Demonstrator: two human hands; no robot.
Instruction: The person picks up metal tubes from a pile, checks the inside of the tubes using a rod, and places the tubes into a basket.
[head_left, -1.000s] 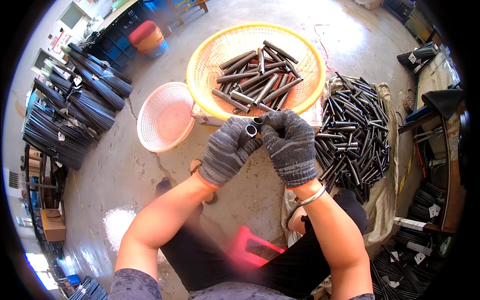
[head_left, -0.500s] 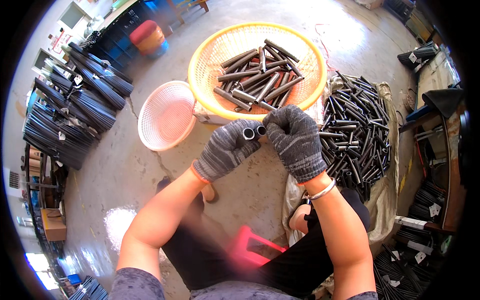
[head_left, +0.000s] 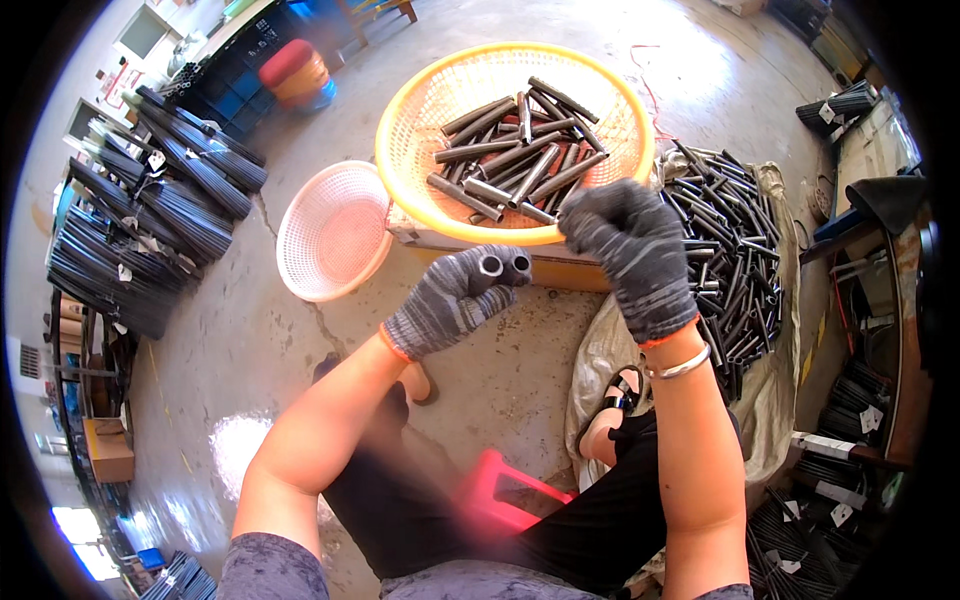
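Two short dark metal tubes (head_left: 491, 266) lie side by side in my left hand (head_left: 440, 303), their open ends toward me. The grey knitted glove is wrapped round them just below the large basket. My right hand (head_left: 636, 262), gloved alike, is at the basket's near right rim, apart from the left. Its fingers are curled in; anything between them is hidden. Beyond both hands stands the large yellow-rimmed plastic basket (head_left: 388, 185), with several loose metal tubes (head_left: 545, 172) piled inside.
A smaller pink-white basket (head_left: 333, 232) sits left of the large one. At right, a heap of short tubes (head_left: 735, 260) lies on a pale woven sheet (head_left: 605, 375). Bundles of long tubes (head_left: 130, 250) are stacked far left. A pink stool (head_left: 490, 490) shows between my legs.
My right hand has moved away from the tubes, to the right and slightly up toward the basket rim. The left hand keeps its hold on the two tubes, nearly still.
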